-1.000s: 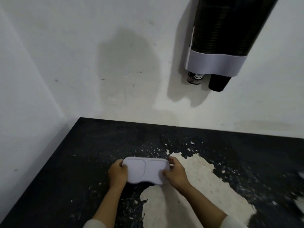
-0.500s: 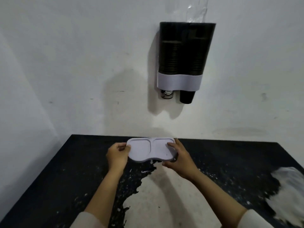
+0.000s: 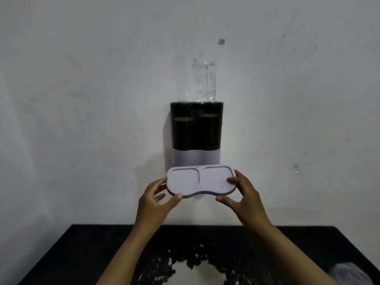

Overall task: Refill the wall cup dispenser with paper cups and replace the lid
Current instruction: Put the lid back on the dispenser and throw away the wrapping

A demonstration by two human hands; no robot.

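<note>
A two-tube cup dispenser point(image 3: 196, 128) hangs on the white wall, its dark see-through tubes holding two stacks of dark paper cups and its base a pale band. A clear plastic sleeve point(image 3: 204, 81) sticks up from the right tube's open top. The white double-oval lid point(image 3: 200, 181) is held flat in the air in front of the dispenser's base, hiding the cup outlets. My left hand point(image 3: 153, 199) grips its left end and my right hand point(image 3: 241, 194) grips its right end.
A black table point(image 3: 82, 254) with worn, pale patches lies below against the wall. Some crumpled clear plastic point(image 3: 349, 274) sits at the table's right front corner.
Both hands have lifted the lid off the table and raised it up to the dispenser's base. The view has tilted up, so the dispenser now sits in the centre.
</note>
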